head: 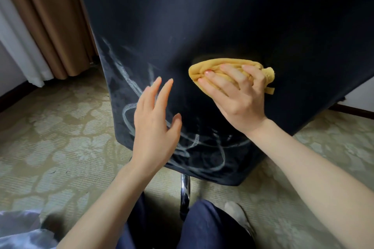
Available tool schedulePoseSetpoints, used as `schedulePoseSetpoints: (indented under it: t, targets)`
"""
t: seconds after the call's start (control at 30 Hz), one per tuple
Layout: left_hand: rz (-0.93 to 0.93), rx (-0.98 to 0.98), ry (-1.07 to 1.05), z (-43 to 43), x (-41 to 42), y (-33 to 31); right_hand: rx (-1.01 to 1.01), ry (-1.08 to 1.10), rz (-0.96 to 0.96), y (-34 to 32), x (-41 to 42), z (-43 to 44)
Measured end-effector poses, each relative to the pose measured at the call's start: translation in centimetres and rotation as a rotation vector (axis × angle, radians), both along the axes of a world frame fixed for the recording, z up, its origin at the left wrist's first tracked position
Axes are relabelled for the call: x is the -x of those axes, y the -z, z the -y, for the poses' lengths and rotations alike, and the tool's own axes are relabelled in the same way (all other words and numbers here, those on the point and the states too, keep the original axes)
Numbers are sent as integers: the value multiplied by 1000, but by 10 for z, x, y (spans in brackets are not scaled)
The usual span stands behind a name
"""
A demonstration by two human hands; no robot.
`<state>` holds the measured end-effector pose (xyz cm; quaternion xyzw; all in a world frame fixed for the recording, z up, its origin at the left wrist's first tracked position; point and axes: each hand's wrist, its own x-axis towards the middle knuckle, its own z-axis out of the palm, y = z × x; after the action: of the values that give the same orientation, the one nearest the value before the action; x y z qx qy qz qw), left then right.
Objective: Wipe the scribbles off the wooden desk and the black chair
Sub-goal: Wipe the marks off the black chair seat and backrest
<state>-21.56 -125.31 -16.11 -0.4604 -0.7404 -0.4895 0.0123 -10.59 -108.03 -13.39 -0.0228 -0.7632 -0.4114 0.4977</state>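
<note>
The right hand (236, 95) curls its grip round a yellow cloth (224, 64) pressed on the black chair (222, 16). The left hand (155, 127), grip spread and empty, is over the chair's scribbles (129, 81).

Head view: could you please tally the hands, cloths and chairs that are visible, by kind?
hands: 2 (left hand, right hand)
yellow cloth: 1
black chair: 1
Total: 4

Pale floral carpet (60, 127), brown curtain (50, 16) beside a white, perhaps sheer, drape (20, 50), dark skirting (354, 110).
</note>
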Motion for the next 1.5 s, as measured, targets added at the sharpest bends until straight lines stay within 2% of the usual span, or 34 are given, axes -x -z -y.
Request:
schedulePoseSetpoints:
  t: [0.1, 0.17, 0.37, 0.5, 0.6, 0.7, 0.93, 1.03, 1.13, 1.33, 1.4, 1.5]
  targets:
    - [-209, 111, 14, -13, 4, -4, -20, -23, 99, 13, -4, -7]
    - [-257, 173, 43, -21, 6, -4, -43, -57, 167, 20, -6, -10]
    - [-110, 265, 127, -40, -2, 0, -63, -100, 522, 47, -44, -24]
    - [-108, 301, 122, -42, -3, 0, -31, -47, 828, 58, -94, -35]
    - [-104, 310, 129, -42, -3, -1, -26, -14, 944, 48, -124, -40]
    - [-111, 313, 138, -41, -3, -2, -27, -31, 906, 26, -140, -42]
    - [-115, 279, 182, -39, 5, -2, -129, -76, 539, -41, -108, -33]
    - [-219, 288, 164, -35, 13, 0, -151, -102, 357, -41, -75, -22]
    - [-287, 299, 153, -32, 17, 1, -105, -152, 255, -20, -45, -15]
    - [-454, 365, 31, -34, 19, 11, 25, -144, 204, 33, -29, -20]
    - [-449, 383, 17, -36, 17, 12, 63, -138, 280, 56, -33, -21]
    - [-485, 388, -3, -36, 16, 12, 113, -120, 523, 94, -54, -25]
